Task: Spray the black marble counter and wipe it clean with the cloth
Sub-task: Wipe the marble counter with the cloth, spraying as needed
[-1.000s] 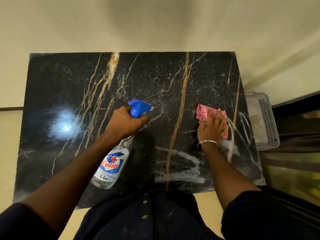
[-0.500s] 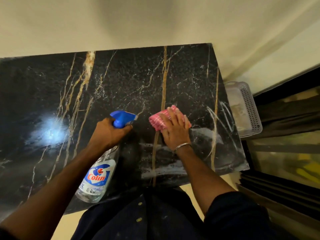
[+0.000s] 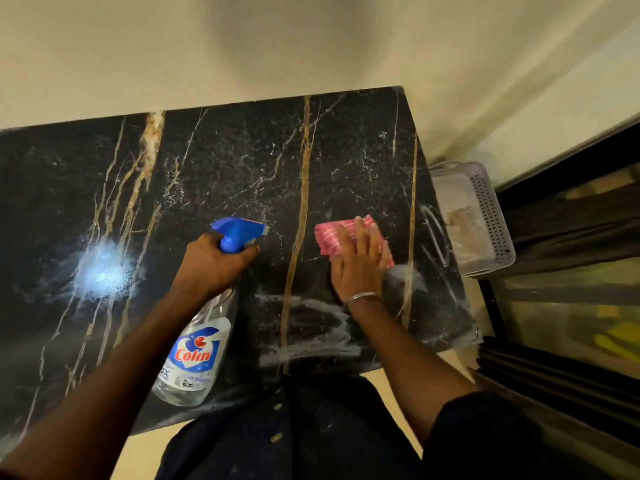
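Note:
The black marble counter (image 3: 225, 174) with gold and white veins fills the middle of the head view. My left hand (image 3: 211, 268) grips the neck of a clear Colin spray bottle (image 3: 194, 355) with a blue trigger head, its nozzle pointing right. My right hand (image 3: 360, 265) lies flat on a pink striped cloth (image 3: 332, 237), pressing it onto the counter's right half. Whitish wet streaks (image 3: 304, 327) show on the marble just below the cloth, near the front edge.
A grey perforated plastic basket (image 3: 485, 209) sits off the counter's right edge. A cream wall backs the counter. Dark glass panels stand at the far right. A bright light reflection (image 3: 104, 271) glares on the counter's left part.
My right hand slid the cloth left across the gold vein, then back to the right of it. The left hand and bottle stayed in about the same place on the counter.

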A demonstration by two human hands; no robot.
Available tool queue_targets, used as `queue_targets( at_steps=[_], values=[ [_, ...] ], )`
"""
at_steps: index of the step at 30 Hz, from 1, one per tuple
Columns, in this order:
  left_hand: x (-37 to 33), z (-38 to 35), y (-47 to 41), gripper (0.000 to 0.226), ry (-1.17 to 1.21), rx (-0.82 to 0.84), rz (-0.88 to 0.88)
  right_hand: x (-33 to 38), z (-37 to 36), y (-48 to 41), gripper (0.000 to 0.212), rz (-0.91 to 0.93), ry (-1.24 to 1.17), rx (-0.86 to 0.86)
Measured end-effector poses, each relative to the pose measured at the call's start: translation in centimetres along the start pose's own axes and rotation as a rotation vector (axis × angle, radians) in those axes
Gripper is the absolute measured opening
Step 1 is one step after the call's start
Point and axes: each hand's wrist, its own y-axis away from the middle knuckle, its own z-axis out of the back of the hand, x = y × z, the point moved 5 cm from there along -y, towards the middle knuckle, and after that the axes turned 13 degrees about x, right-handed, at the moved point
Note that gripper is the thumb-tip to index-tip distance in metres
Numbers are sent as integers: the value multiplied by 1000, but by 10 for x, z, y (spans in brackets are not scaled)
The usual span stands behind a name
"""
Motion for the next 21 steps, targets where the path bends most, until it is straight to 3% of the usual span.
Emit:
queue_targets(
  at_steps=[3, 7, 15, 21],
  values=[
    [-12, -13, -2, 29, 7, 48, -11, 20, -15, 14, 61, 206, 61, 63],
    [-32, -28, -8, 24, 26, 106, -49, -13, -3, 3, 59, 416, 144, 79],
    [-62, -43, -14, 24, 9, 96, -85, -149, 59, -61, 63, -58, 9, -22],
    [-75, -55, -16, 19, -14, 54, -78, -154, 68, -88, 64, -81, -18, -21]
  ],
)
